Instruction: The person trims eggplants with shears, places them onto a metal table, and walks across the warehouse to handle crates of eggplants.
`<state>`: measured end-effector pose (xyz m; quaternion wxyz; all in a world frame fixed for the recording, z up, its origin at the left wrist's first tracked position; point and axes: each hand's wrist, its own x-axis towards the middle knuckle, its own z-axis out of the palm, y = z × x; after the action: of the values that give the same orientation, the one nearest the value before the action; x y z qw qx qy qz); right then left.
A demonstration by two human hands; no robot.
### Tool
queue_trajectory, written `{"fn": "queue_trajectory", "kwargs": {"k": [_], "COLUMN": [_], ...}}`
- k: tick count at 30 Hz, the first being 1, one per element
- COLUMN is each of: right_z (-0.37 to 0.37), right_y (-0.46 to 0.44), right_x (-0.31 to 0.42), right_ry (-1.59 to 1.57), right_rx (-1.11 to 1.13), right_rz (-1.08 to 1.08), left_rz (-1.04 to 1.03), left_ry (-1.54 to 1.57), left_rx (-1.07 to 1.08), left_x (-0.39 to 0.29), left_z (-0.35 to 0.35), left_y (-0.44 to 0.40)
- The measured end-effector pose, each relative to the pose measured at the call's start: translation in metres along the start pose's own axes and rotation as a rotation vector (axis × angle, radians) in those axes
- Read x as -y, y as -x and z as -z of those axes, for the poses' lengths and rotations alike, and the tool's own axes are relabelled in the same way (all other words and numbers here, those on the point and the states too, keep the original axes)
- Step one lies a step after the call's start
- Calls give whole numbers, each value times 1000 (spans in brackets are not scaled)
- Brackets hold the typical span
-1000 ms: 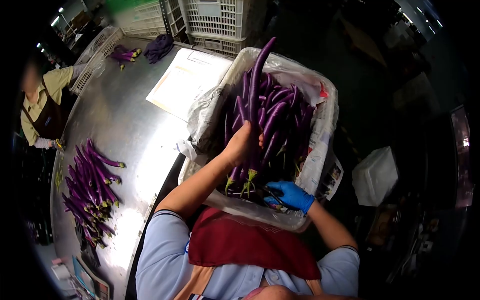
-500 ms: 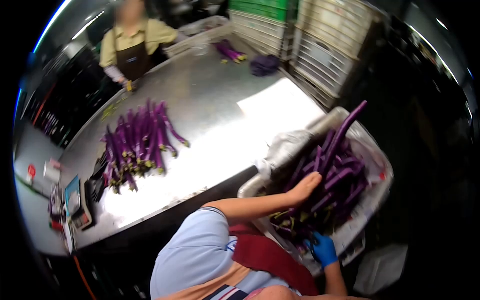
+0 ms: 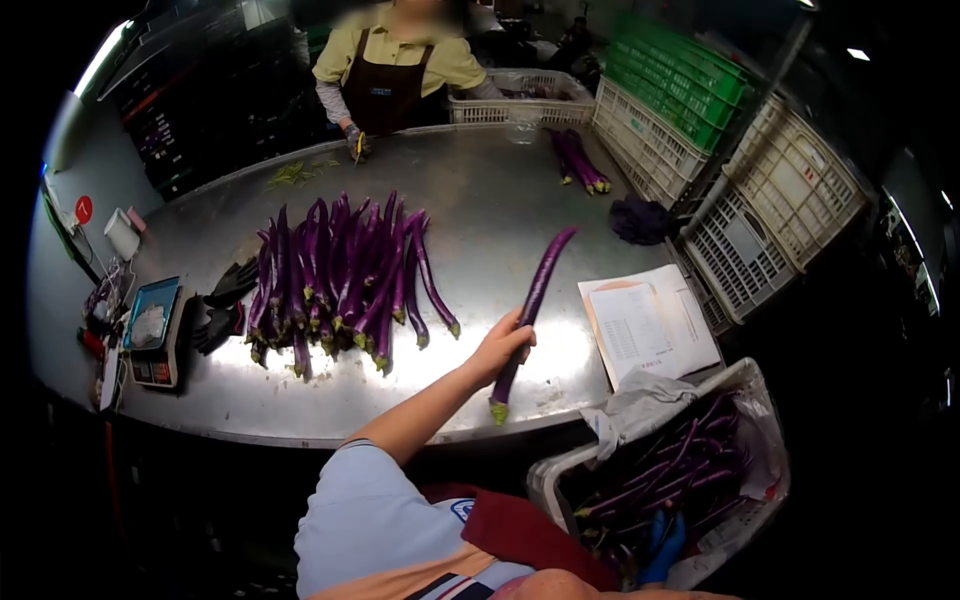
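Note:
My left hand (image 3: 503, 347) is closed around one long purple eggplant (image 3: 538, 290) and holds it over the metal table (image 3: 470, 190), its green stem end pointing toward me. My right hand (image 3: 664, 545), in a blue glove, is low in the lined crate (image 3: 770, 430) among many eggplants (image 3: 680, 465). Its fingers are dark and partly hidden, so what they hold does not show. To the left of my left hand, a pile of eggplants (image 3: 345, 270) lies on the table, stem ends toward me.
A scale (image 3: 158, 335) and black gloves (image 3: 222, 315) lie at the left. Papers (image 3: 650, 325) and a dark cloth (image 3: 638, 219) are at the right, near stacked crates (image 3: 765, 190). Across the table a person (image 3: 395, 75) holds yellow-handled scissors; a few eggplants (image 3: 577, 160) lie nearby.
My left hand has lifted the eggplant out of the crate and carried it left over the table. The view has turned toward the table. My right hand remains at the crate.

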<state>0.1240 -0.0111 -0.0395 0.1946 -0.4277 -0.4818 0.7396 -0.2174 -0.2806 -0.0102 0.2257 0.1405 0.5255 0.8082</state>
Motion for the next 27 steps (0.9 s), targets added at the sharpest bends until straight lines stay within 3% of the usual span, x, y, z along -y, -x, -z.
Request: {"fn": "queue_trajectory", "kwargs": {"k": [2, 3, 4, 6, 8, 9, 10, 12, 13, 14, 16, 22, 27], "right_z": [-23, -14, -28, -34, -80, -91, -100, -102, -109, -112, -111, -122, -114], "right_y": [-15, -43, -45, -61, -31, -25, -24, -31, -27, -32, -46, -62, -79], "right_x": [7, -2, 0, -14, -15, -16, -16, -16, -18, -21, -30, -36, -43], "right_ry": [-175, -195, -146, -260, 202, 207, 375, 273, 403, 403, 402, 382, 129], "right_rx": [89, 421, 474, 344, 106, 112, 19, 93, 142, 154, 173, 88, 194], "right_rz": [-235, -448, -501, -479, 40, 42, 233, 91, 264, 296, 362, 360, 258], "left_rz": [-35, -54, -84, -108, -241, -231, -218, -66, 47, 163, 141, -2, -20], "left_ry": [-127, -157, -199, -377, -553, -715, -876, -1187, -1325, -1463, -1731, -1711, -1644], "left_rx": [-79, -117, -168, -283, -364, -422, -476, -586, -591, -594, -543, -607, -638], "left_x": [-17, -19, -24, -33, -36, -41, -44, -47, -48, -47, -2, -4, -10], "left_z": [45, 70, 92, 129, 167, 182, 193, 198, 198, 200, 233, 233, 233], "left_y": [-2, -7, -10, -13, -22, -23, -26, -26, -26, -26, -30, -28, -31]}}
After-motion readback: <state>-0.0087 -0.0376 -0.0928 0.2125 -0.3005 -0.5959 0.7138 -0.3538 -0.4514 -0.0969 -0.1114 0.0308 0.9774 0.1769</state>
